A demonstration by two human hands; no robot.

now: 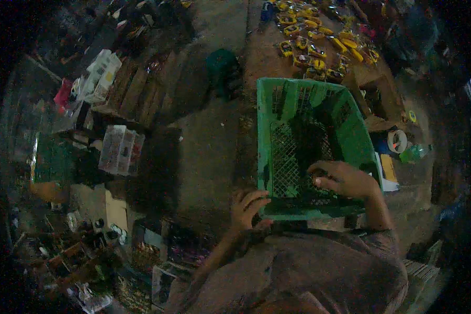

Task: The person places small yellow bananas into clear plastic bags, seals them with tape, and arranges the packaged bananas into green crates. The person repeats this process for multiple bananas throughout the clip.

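A green plastic crate point(266, 141) with mesh sides and bottom stands in front of me, right of the middle. My left hand point(247, 210) grips its near left corner, fingers on the side and thumb by the near rim. Over the near right part of the crate is my right hand point(341, 179), its fingers loosely bent and thumb apart, with nothing visible between them. A dark shadow covers much of the crate's inside, so its contents there are hard to make out.
Beyond the crate lie several yellow tape measures point(319, 36) on a brown surface. An open cardboard box point(379, 99), a tape roll point(397, 141) and a green bottle point(416, 152) are at the right. Clear plastic drawers point(121, 150) and a dark green stool point(222, 63) are leftward.
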